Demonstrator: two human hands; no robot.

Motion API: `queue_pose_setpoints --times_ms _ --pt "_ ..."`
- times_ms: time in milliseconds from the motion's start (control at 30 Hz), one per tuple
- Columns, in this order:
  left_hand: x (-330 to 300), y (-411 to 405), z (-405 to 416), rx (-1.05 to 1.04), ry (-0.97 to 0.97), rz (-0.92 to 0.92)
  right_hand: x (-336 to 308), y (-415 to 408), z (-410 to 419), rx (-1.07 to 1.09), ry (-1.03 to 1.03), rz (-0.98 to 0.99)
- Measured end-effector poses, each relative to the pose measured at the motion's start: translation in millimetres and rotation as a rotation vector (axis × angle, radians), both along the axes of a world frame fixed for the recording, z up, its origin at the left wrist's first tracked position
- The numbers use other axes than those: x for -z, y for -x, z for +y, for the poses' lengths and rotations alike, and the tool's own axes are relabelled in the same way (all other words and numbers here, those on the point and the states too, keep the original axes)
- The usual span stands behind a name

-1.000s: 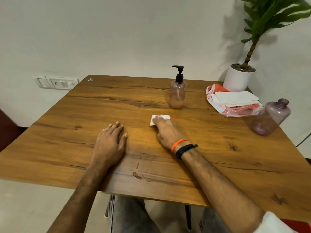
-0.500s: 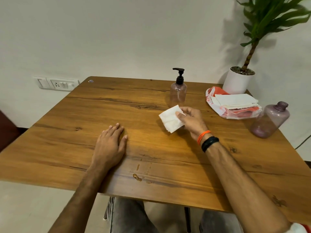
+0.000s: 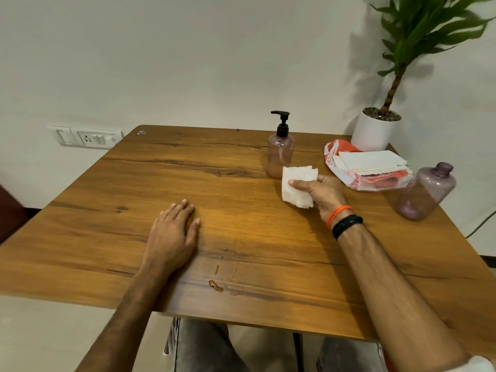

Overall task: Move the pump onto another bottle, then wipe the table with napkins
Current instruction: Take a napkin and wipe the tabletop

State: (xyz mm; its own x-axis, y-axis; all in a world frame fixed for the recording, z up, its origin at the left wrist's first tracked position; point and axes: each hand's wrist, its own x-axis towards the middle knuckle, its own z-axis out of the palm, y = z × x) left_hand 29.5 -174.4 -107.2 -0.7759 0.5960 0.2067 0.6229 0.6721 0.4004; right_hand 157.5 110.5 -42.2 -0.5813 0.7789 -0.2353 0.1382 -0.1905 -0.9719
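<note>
Wood-grain square table (image 3: pixel 188 178) stood against a plain white wall, with a potted green plant in a white pot (image 3: pixel 374 132) at its far right corner.

Pump step, as I judged it: done. The black pump head (image 3: pixel 281 122) sat on the upright translucent pink bottle (image 3: pixel 279 157) at the far centre of the table. The second bottle, a translucent purple one with an open neck (image 3: pixel 425 193), leaned near the right edge with no pump on it.

Wiping step: under way, not finished. My right hand (image 3: pixel 322 193) pinched a folded white paper napkin (image 3: pixel 296 185) between thumb and curled fingers, lifted off the wood just in front of the pink bottle. My left hand (image 3: pixel 171 234) lay flat on the table, fingers straight, gripping nothing.

Left to do: a small brown spill of drops (image 3: pixel 215 285) sat near the near edge, well apart from the napkin and unwiped. Faint streaks lay just beyond it.

Spare supply: a stack of white napkins on an orange-and-clear plastic packet (image 3: pixel 367 167), far right, between the two bottles.
</note>
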Motion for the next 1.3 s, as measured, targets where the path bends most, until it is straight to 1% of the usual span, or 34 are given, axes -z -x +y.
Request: queue_pose_setpoints --times_ms 33,67,167,233,267,300,333,400,433,467,533,600,633,700,800,900,1000,1100,1167,1233,1300 --pt "0.2 0.0 0.0 -0.002 -0.002 0.004 0.8 0.9 0.2 0.024 -0.069 -0.033" --pt "0.4 0.1 -0.1 -0.003 -0.003 0.007 2.0 2.1 -0.2 0.063 -0.188 -0.083" --pt "0.9 0.6 0.8 0.001 -0.008 0.007 7.7 4.7 -4.0 0.169 -0.755 -0.287" --pt "0.8 0.1 1.0 -0.005 -0.007 0.014 10.3 6.3 -11.2 0.109 -1.075 -0.439" --pt "0.6 0.1 1.0 -0.010 -0.008 0.017 12.7 7.8 -14.1 0.057 -1.190 -0.482" --pt "0.1 -0.4 1.0 -0.014 -0.010 0.019 15.4 8.6 -16.8 0.029 -1.275 -0.474" --pt "-0.2 -1.2 0.4 -0.014 -0.014 0.020 16.4 8.9 -19.4 0.038 -1.320 -0.415" --pt "0.0 -2.4 0.6 -0.012 -0.020 0.022 14.7 9.7 -19.4 0.104 -1.346 -0.267" --pt "-0.5 -2.5 1.1 -0.015 -0.021 0.024 12.1 10.8 -17.1 0.106 -1.370 -0.256" --pt "-0.3 -2.8 0.7 -0.016 -0.016 0.026 11.4 11.6 -15.0 0.071 -1.412 -0.307" --pt "-0.7 -3.5 0.4 -0.014 -0.016 0.026 12.0 14.3 -11.7 -0.065 -1.496 -0.502" --pt "-1.7 -4.0 0.1 -0.013 -0.022 0.017 16.1 16.0 -14.4 -0.235 -1.466 -0.671" --pt "-2.2 -4.2 0.2 -0.013 -0.022 0.016 19.0 15.7 -16.3 -0.298 -1.425 -0.718" --pt "-2.1 -4.7 0.2 -0.015 -0.019 0.020 25.7 13.2 -18.9 -0.346 -1.360 -0.731" --pt "-2.4 -4.1 -0.4 -0.014 -0.023 0.020 29.9 12.4 -18.8 -0.280 -1.336 -0.715" --pt "-2.2 -4.1 -0.8 -0.009 -0.019 0.019 30.3 17.8 -18.5 -0.197 -1.270 -0.777" --pt "-2.6 -3.7 -0.6 -0.014 -0.019 0.020 28.4 26.5 -25.4 -0.166 -1.218 -0.803" --pt "-2.6 -4.0 -0.7 -0.010 -0.019 0.018 27.5 37.3 -42.1 -0.190 -1.241 -0.777" --pt "-3.0 -4.2 -0.9 -0.019 -0.021 0.018 26.2 47.0 -60.5 -0.262 -1.275 -0.726" --pt "-3.3 -4.9 -0.2 -0.025 -0.016 0.017 24.3 53.4 -85.5 -0.363 -1.300 -0.648" --pt "-3.3 -5.2 0.3 -0.030 -0.015 0.016 25.1 57.0 -108.8 -0.524 -1.296 -0.526"
